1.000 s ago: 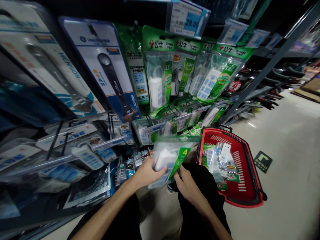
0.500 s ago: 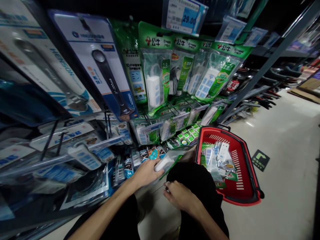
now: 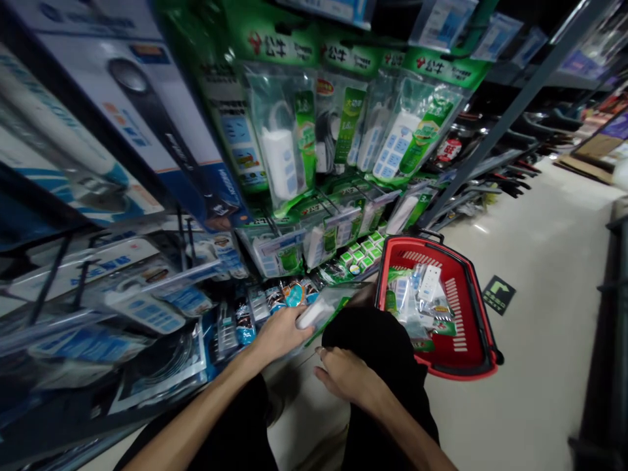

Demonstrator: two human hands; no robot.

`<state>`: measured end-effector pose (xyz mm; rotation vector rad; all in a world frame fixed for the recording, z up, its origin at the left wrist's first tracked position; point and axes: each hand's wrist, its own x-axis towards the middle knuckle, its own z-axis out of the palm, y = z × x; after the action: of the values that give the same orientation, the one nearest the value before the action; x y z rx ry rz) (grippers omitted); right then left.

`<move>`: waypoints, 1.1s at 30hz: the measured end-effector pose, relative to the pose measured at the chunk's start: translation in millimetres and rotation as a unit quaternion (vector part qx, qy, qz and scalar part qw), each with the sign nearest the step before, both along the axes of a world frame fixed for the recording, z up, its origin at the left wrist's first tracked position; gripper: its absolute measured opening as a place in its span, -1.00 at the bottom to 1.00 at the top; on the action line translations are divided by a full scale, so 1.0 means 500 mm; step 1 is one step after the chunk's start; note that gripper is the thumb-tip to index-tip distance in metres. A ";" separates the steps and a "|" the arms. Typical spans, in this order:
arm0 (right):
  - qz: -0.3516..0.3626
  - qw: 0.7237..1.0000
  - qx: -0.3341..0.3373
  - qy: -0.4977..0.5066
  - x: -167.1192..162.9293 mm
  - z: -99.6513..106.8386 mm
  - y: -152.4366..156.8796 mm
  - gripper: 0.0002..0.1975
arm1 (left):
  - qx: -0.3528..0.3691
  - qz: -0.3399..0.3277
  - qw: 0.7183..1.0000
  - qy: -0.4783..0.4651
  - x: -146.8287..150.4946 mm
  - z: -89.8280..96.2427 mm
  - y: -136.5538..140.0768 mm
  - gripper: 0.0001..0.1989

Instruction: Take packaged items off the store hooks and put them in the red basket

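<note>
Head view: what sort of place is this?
Probably a shop aisle, perhaps a supermarket's: packaged power strips hang in rows, price tags sit above them, and a red shopping basket stands nearby.

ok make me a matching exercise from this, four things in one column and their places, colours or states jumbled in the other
1. left hand
2. basket
3. exit sign
4. dark wrench

A. mainly red
B. on a white and blue card
C. holding a clear package
D. flat on the floor

Pairs: 1-C, 2-A, 3-D, 4-B
</note>
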<state>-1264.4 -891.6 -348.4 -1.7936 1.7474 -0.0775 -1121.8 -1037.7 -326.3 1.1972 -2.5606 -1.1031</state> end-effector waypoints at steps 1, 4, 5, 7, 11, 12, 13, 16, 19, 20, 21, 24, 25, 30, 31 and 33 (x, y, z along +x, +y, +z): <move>0.006 1.000 -0.002 0.000 0.000 0.000 0.000 -0.63 | 0.000 0.005 1.000 -0.018 -0.001 0.001 0.000 -0.75; 0.016 1.000 -0.011 -0.006 -0.004 -0.007 0.003 -0.67 | 0.006 0.024 0.997 -0.067 -0.003 -0.001 0.001 -0.69; 0.014 1.000 -0.015 -0.008 -0.006 -0.010 0.005 -0.67 | 0.011 0.027 0.997 -0.077 -0.004 -0.003 0.001 -0.67; 0.008 1.000 -0.023 -0.015 -0.011 -0.019 0.012 -0.66 | 0.019 0.026 0.995 -0.090 -0.006 -0.006 0.001 -0.64; 0.011 0.999 -0.033 -0.028 -0.016 -0.025 0.026 -0.65 | 0.038 0.009 0.996 -0.084 -0.008 -0.023 -0.009 -0.62; 0.013 0.999 -0.034 -0.028 -0.016 -0.024 0.028 -0.66 | 0.053 0.011 0.996 -0.075 -0.008 -0.031 -0.014 -0.62; 0.013 0.999 -0.032 -0.027 -0.016 -0.023 0.029 -0.67 | 0.073 0.017 0.995 -0.063 -0.008 -0.042 -0.019 -0.62; 0.008 0.999 -0.021 -0.025 -0.016 -0.022 0.026 -0.69 | 0.160 0.054 0.985 -0.022 -0.006 -0.089 -0.036 -0.62; 0.006 1.000 -0.006 -0.030 -0.014 -0.027 0.020 -0.69 | 0.255 0.115 0.960 0.004 0.002 -0.148 -0.043 -0.55; 0.005 1.000 -0.003 -0.030 -0.013 -0.029 0.018 -0.68 | 0.281 0.135 0.950 0.014 0.004 -0.166 -0.042 -0.53; 0.004 1.000 0.001 -0.028 -0.012 -0.031 0.015 -0.66 | 0.303 0.149 0.941 0.027 0.006 -0.183 -0.039 -0.52; 0.002 1.000 0.012 -0.022 -0.008 -0.031 0.007 -0.64 | 0.362 0.184 0.912 0.058 0.010 -0.219 -0.025 -0.48; 0.001 1.000 0.017 -0.022 -0.007 -0.030 0.005 -0.65 | 0.380 0.196 0.902 0.061 0.011 -0.226 -0.019 -0.46; 0.001 1.000 0.021 -0.024 -0.006 -0.027 -0.001 -0.65 | 0.457 0.218 0.857 0.092 0.021 -0.238 -0.003 -0.36; 0.003 1.000 0.019 -0.024 -0.006 -0.029 -0.001 -0.65 | 0.470 0.210 0.851 0.108 0.024 -0.235 -0.003 -0.35; 0.009 1.000 0.018 -0.023 -0.007 -0.033 0.000 -0.68 | 0.483 0.198 0.842 0.138 0.029 -0.226 -0.007 -0.36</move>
<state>-1267.8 -891.5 -364.6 -1.7666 1.6899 -0.0795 -1107.4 -1041.1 -439.1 1.4502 -1.3716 -2.3144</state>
